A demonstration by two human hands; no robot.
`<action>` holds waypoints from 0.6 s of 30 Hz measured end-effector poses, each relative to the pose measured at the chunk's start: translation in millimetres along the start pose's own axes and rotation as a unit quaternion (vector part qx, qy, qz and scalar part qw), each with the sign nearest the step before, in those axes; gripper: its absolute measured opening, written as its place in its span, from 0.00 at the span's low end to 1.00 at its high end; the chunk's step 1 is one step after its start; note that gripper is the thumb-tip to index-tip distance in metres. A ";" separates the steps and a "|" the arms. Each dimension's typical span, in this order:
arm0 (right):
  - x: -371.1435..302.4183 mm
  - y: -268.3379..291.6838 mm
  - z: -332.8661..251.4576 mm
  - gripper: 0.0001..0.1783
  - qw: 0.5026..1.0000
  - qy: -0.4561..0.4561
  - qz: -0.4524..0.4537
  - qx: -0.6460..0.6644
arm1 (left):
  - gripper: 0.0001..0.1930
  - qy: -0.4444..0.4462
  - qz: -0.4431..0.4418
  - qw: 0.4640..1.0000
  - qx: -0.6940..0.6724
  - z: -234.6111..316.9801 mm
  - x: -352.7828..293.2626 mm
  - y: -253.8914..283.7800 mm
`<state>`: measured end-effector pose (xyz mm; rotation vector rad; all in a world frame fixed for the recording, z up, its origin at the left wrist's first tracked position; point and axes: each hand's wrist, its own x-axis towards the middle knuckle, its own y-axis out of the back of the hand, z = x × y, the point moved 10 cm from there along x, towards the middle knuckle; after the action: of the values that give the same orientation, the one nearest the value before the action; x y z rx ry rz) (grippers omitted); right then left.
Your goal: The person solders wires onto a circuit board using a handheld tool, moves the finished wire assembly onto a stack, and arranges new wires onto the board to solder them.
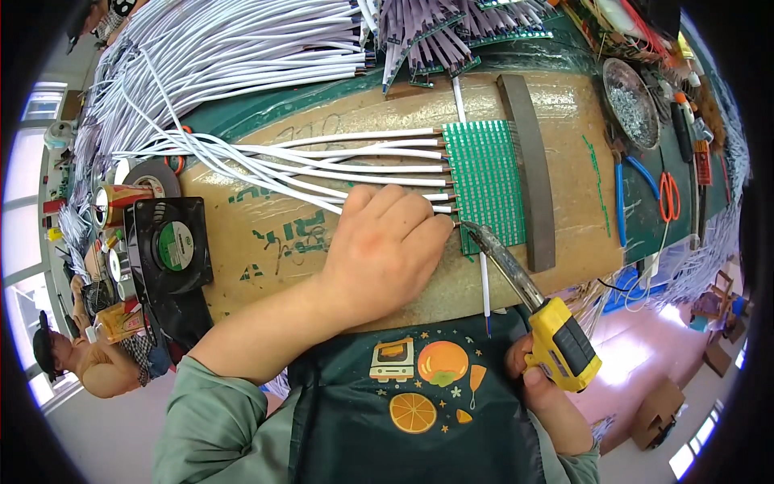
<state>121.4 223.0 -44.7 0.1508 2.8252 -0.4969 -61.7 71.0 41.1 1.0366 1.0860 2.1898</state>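
Table: green [645, 227], shiny in places, its near edge bowed by the wide lens.
Left windows: bright panes [22, 165] in pale frames, stacked along the picture's left rim, with another lit pane [32, 310] lower down.
Right window: a small bright one [700, 440] near the lower right rim.
Left wall: pale grey [81, 60], visible at the upper left.
Right wall: greyish [703, 395], around the right window.
Floor: pinkish [625, 411], glossy.
Light: a strong white glare [621, 348] on the floor, right of the table's near edge.
Chair: wooden [713, 305], partly hidden, at the far right.
Boxes: a brown carton [657, 411] on the floor, a smaller one [717, 360] near it.
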 end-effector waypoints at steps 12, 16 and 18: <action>-10.6 7.0 6.6 0.14 0.999 0.006 0.042 -0.030 | 0.10 -0.001 0.003 1.000 -0.005 1.1 -0.9 -0.6; -4.9 0.7 2.9 0.14 0.999 -0.005 -0.007 -0.032 | 0.10 0.000 0.005 1.000 -0.002 1.3 -2.3 0.0; -9.4 5.9 7.8 0.14 0.999 -0.007 -0.009 -0.042 | 0.10 -0.001 0.007 1.000 -0.004 1.0 -2.1 -0.2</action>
<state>133.2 225.4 -51.0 0.1050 2.8296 -0.3801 -59.7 70.1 40.5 1.0454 1.0711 2.2008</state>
